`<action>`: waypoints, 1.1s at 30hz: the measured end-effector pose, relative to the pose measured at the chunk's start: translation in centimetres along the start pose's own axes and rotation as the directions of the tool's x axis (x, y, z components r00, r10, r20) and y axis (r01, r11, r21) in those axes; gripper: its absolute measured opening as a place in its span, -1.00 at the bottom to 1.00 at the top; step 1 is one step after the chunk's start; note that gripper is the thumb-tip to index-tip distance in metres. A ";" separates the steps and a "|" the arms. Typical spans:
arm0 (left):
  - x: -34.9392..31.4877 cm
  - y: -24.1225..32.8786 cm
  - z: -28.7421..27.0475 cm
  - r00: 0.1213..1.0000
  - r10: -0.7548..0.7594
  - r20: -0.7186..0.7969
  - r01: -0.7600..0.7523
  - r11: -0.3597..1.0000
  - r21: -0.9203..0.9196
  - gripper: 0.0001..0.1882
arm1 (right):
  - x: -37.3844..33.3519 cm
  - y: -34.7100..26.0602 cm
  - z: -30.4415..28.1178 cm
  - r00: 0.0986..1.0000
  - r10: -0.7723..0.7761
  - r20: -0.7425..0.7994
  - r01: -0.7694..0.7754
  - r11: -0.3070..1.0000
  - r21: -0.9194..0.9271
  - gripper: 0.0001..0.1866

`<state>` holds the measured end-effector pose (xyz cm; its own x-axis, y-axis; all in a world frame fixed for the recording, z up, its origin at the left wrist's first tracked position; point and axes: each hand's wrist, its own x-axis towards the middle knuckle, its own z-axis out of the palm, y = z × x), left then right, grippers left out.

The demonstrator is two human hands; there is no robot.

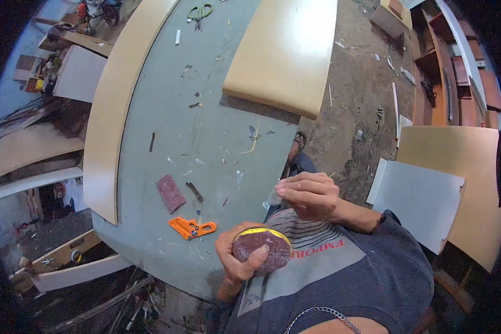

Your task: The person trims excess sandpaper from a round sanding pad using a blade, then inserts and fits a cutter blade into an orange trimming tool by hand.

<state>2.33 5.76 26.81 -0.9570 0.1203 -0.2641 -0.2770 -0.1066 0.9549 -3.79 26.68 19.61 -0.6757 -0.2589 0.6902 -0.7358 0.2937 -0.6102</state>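
Note:
My left hand (240,259) grips a thick round pad (264,251) in front of my shirt. Its dusty maroon face looks like abrasive material, and a bright yellow band shows along its upper edge. To the right and higher, my right hand (310,195) has its fingers pinched together around a small, pale, see-through scrap (274,196). What that scrap is cannot be made out. On the grey-green tabletop (189,139), left of my hands, lie an orange plastic tool (192,228) with small dark bits on it and a maroon abrasive sheet (170,193).
A long pale wood panel (107,122) runs along the table's left side. Another pale panel (284,53) overhangs its far right edge. Green-handled scissors (199,12) lie at the far end. White and tan boards (423,195) stand at the right, near wooden shelving (442,67).

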 end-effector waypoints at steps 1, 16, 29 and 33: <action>0.0 -0.1 0.0 1.000 -0.002 0.001 0.002 1.000 0.000 -0.61 | 0.5 -0.4 -0.2 0.999 -0.028 -0.042 0.031 0.996 0.083 -0.79; -0.1 -0.1 -0.3 0.998 -0.007 0.060 0.004 0.999 0.050 -0.60 | 2.0 -1.2 -0.6 0.956 -0.286 0.073 0.289 0.957 -0.034 -0.77; 2.6 -0.9 0.4 0.993 0.105 -0.062 -0.084 0.957 0.278 -0.68 | -1.9 3.4 2.1 0.664 0.744 0.081 -0.730 0.621 0.286 -0.76; 3.5 -1.3 0.7 0.992 0.107 -0.065 -0.087 0.962 0.259 -0.65 | -4.4 6.4 3.6 0.571 0.807 0.151 -0.800 0.506 0.323 -0.72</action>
<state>-0.59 6.98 24.76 -0.9847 0.0436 -0.1687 -0.1610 0.1422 0.9767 -5.63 26.42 11.28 -0.9864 -0.0497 -0.1566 0.1537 0.0581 -0.9864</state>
